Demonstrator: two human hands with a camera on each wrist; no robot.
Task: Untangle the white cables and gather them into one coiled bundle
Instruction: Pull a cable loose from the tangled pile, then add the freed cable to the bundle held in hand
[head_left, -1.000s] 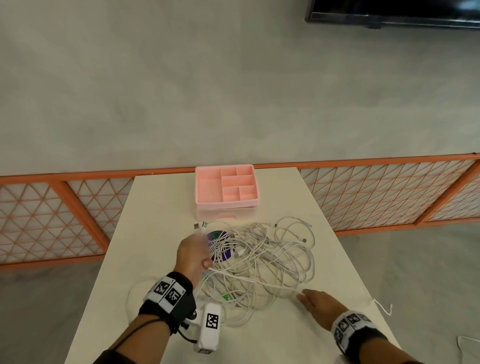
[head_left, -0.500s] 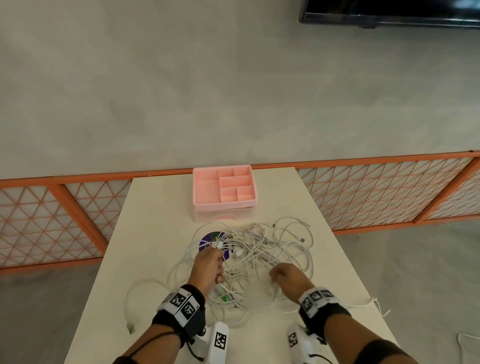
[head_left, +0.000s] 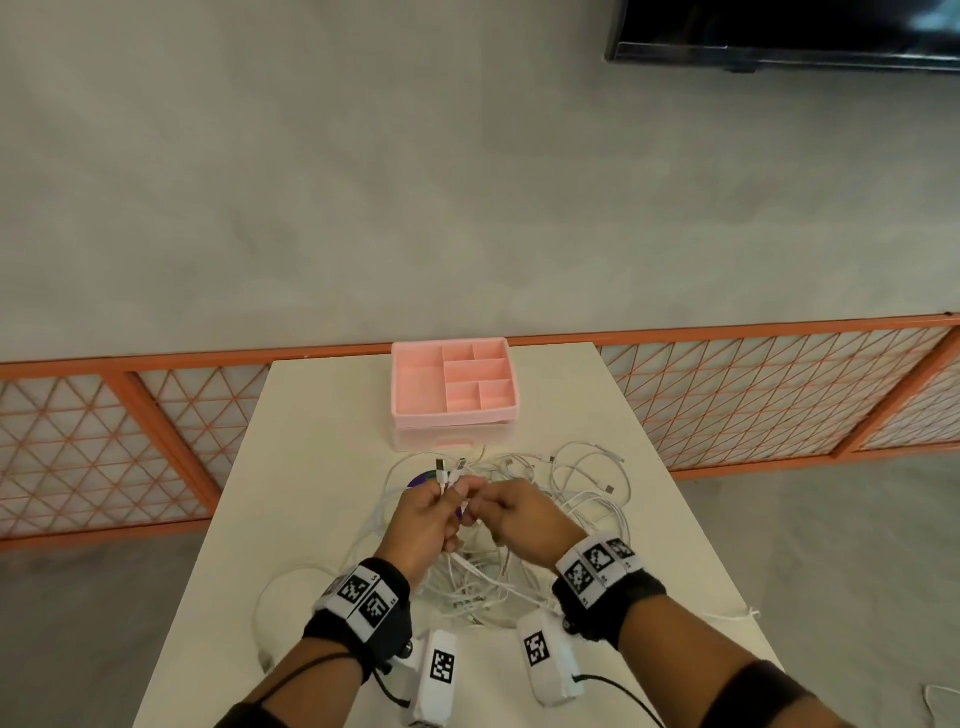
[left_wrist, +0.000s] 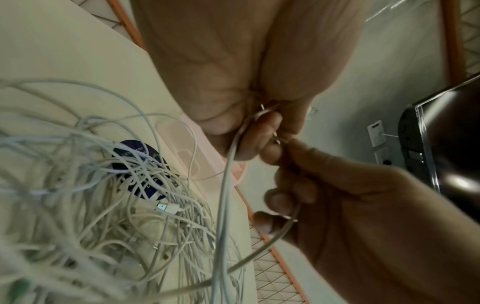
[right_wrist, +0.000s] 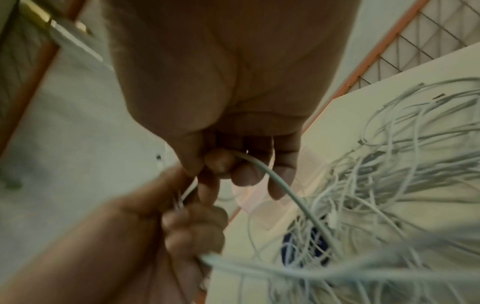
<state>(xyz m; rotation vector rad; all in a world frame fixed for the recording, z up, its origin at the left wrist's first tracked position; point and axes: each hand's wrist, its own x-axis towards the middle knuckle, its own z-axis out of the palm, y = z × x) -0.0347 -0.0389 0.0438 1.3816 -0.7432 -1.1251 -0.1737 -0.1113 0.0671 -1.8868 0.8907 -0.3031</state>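
Head view evenly lit, soft, wide-angle bend at edges. Wrist views dim, palms underlit; cables (right_wrist: 389, 205) nearest the grip smear with motion blur. Glare spot on monitor (left_wrist: 451, 144).

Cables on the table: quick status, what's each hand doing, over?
Left hand grips several plug ends. Right hand pinches one strand beside it. White cables mostly a tangled heap, no coil yet. Purple disc lies under the heap.

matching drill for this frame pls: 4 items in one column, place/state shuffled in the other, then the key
1. left hand
2. pink organizer
3. purple disc
4. white cables

A. at the table's far edge, compartments bare
B. tangled heap on the table
C. lying under the heap
D. raised above the heap, gripping cable ends

Pairs: 1-D, 2-A, 3-C, 4-B
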